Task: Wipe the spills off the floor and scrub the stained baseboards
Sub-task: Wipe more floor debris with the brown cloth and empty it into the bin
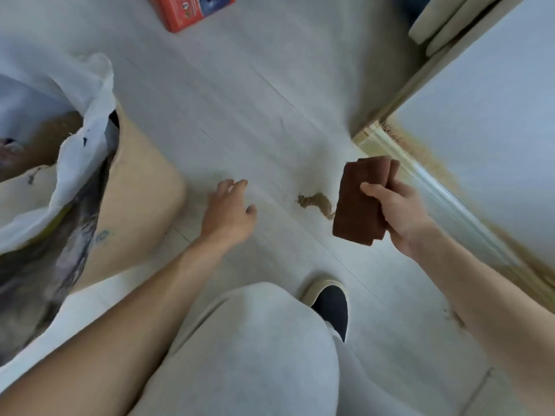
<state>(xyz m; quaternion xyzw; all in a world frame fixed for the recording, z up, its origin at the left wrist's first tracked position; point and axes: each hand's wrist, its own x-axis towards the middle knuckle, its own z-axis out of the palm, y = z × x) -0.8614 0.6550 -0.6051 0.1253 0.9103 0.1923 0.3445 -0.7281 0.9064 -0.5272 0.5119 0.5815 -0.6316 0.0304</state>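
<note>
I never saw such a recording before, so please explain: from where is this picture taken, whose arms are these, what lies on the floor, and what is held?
There is no machine here. A camera worn on a person's head looks down at their own arms, knee and shoe. The right hand grips a folded brown cloth. The left hand, fingers relaxed, holds nothing. On the pale floor lies a brown spill, just left of the cloth. At right, the baseboard shows brown stains. At left stands an open sack; at top, a red box.
</note>
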